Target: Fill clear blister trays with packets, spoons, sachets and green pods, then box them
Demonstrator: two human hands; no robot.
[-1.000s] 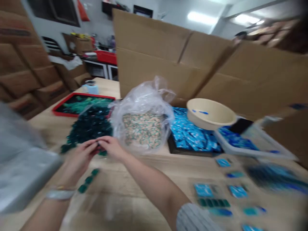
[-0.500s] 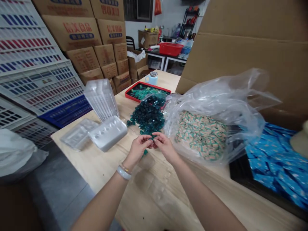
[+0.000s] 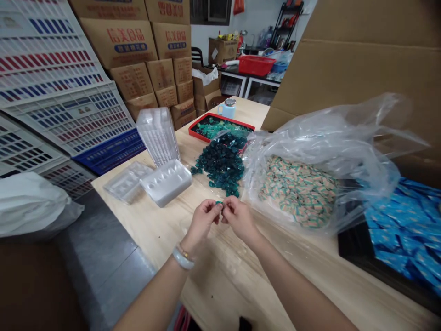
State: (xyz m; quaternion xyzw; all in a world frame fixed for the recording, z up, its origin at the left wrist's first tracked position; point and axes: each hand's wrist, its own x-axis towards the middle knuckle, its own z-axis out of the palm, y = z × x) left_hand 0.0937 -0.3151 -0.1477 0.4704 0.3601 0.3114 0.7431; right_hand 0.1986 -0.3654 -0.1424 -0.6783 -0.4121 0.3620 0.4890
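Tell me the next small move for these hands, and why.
Probably set the small green piece into the clear plastic tray: the left hand and right hand are pinching it together, and that tray lies close by on their left, beside the dark green pile.

Hands: bare left hand [image 3: 202,224] and bare right hand [image 3: 239,219] drawn back toward the person
Gap: now just apart from the heap of dark teal pieces [image 3: 220,163]

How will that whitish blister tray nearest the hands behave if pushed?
The whitish blister tray looks thin-walled and light, so a push would probably slide it along the wooden table rather than tip it. Its moulded pockets suggest some stiffness, but a hard squeeze could likely dent it.
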